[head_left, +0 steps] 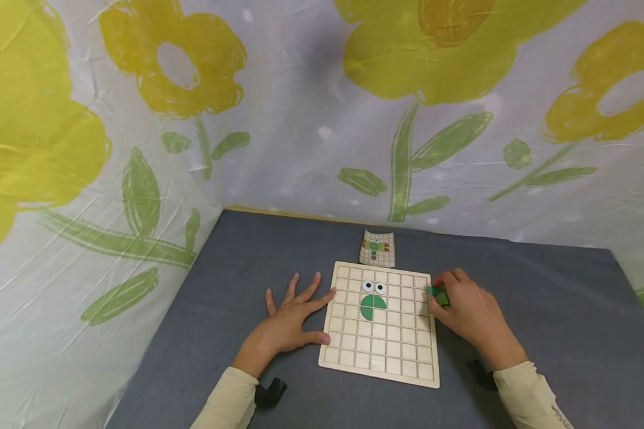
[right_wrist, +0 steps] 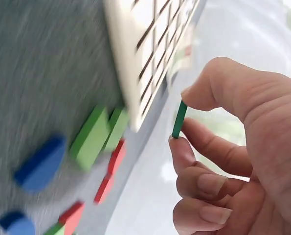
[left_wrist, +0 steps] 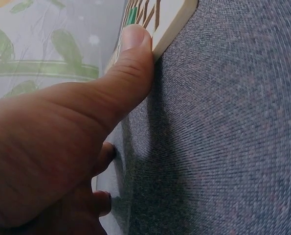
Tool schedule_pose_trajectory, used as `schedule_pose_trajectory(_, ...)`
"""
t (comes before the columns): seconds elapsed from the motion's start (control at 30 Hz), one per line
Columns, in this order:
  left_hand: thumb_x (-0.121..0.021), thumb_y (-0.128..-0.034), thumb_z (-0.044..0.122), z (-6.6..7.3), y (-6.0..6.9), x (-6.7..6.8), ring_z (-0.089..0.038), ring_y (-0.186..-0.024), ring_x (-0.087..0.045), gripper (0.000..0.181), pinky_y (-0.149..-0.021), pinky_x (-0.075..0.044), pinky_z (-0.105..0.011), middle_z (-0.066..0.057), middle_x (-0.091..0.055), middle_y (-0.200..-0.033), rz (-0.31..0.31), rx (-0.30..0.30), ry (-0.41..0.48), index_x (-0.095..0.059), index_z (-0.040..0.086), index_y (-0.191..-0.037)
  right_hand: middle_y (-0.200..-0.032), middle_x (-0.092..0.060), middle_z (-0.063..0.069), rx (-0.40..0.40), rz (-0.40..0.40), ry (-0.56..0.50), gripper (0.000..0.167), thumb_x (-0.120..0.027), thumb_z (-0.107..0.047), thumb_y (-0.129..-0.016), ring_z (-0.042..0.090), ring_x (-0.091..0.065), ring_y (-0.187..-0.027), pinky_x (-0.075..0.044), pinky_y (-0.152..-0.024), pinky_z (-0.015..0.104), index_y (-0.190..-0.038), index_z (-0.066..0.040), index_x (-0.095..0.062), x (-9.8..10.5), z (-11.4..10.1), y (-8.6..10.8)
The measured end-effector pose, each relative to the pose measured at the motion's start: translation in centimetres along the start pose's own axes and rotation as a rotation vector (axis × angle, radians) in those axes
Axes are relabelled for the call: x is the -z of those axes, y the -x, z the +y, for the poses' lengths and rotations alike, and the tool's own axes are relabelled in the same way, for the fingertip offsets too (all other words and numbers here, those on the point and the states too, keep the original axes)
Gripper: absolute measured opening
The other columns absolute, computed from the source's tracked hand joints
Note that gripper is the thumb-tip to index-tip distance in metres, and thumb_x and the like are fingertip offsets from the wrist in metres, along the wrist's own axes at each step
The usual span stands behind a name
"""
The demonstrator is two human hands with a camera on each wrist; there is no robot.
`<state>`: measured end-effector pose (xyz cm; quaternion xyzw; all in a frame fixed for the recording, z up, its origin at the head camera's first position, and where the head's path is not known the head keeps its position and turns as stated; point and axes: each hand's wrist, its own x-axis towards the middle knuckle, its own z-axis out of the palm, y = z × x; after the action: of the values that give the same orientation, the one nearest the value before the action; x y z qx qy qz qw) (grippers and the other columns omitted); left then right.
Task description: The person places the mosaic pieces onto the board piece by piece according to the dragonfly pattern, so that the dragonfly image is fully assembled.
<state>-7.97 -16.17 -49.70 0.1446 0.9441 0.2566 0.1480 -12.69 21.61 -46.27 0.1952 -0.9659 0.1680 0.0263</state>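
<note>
A wooden grid board (head_left: 393,347) lies on the dark table. Two round eye pieces (head_left: 374,287) and several green quarter-round pieces (head_left: 367,312) sit in its upper cells. My left hand (head_left: 285,325) has its fingers spread; the index fingertip and the thumb (left_wrist: 135,44) touch the board's left edge. Over the right edge, my right hand (head_left: 469,313) pinches a thin green piece (right_wrist: 180,119) between thumb and fingers, above the table. Loose green pieces (right_wrist: 90,139) lie beside the board under that hand, largely hidden from the head view.
A small picture card (head_left: 385,255) with a coloured figure lies behind the board. In the right wrist view, red pieces (right_wrist: 117,157) and blue pieces (right_wrist: 41,165) lie on the table. A flower-printed cloth (head_left: 295,149) hangs behind the table.
</note>
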Motion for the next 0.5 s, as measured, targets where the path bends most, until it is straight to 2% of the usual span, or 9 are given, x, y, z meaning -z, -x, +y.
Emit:
schedule_pose_trajectory(0.23, -0.08, -0.0819, 0.06, 0.2, 0.0, 0.1, -0.044, -0.161, 0.011, 0.097, -0.109, 0.014, -0.087, 0.0, -0.009, -0.178, 0.005, -0.006, -0.002, -0.035, 0.04, -0.166, -0.108, -0.063, 0.009, 0.022, -0.01, -0.031, 0.025, -0.076, -0.024, -0.094, 0.009, -0.043, -0.053, -0.038, -0.046, 0.028, -0.114, -0.011, -0.069, -0.8, -2.4, 0.0)
schedule_pose_trajectory(0.5, -0.081, -0.0816, 0.06, 0.3, 0.1, 0.1, -0.044, -0.161, 0.011, 0.098, -0.109, 0.014, -0.087, 0.001, -0.009, -0.178, 0.003, 0.001, -0.002, -0.035, 0.04, -0.166, -0.108, -0.063, 0.006, 0.055, -0.015, -0.021, 0.025, -0.079, -0.024, -0.091, 0.008, -0.044, -0.056, -0.038, -0.046, 0.027, -0.111, -0.012, -0.07, -1.9, -4.3, 0.1)
